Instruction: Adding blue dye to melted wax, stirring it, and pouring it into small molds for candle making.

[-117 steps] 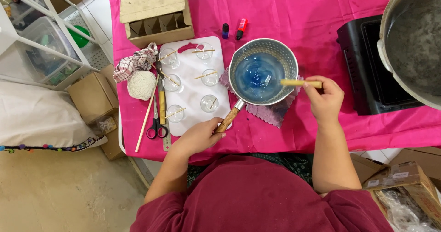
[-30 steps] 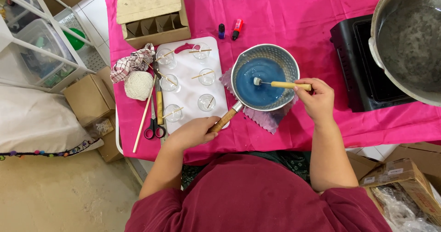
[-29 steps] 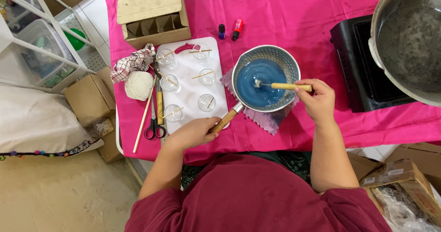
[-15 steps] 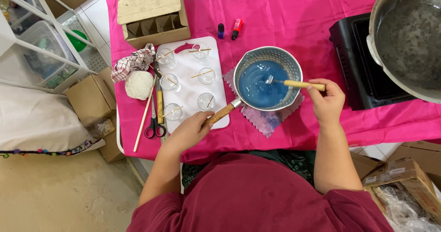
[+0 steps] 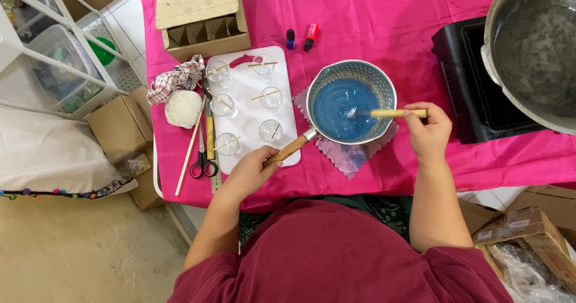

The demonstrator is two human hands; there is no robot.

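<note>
Head view is showing a pink tablecloth covering the table, with the person in a maroon top sitting at six o'clock. At three o'clock a large grey pot is sitting on a black stove. At eleven o'clock a cardboard box with dividers is lying open-sided toward the person, and just below it a white cutting board is carrying six small glass jars, each with a stick laid across its mouth. Near the centre a small metal saucepan is holding blue liquid and resting on a scalloped cloth mat. The left hand is closing its fingers around the end of the saucepan's wooden handle at seven o'clock of the pan. The right hand is pinching a wooden stirring stick whose tip is dipping into the blue liquid. Left of the board, a ball of string, a checked rag, scissors and a long dowel are lying together. Two small dye bottles, blue and red, are standing at twelve o'clock.
</note>
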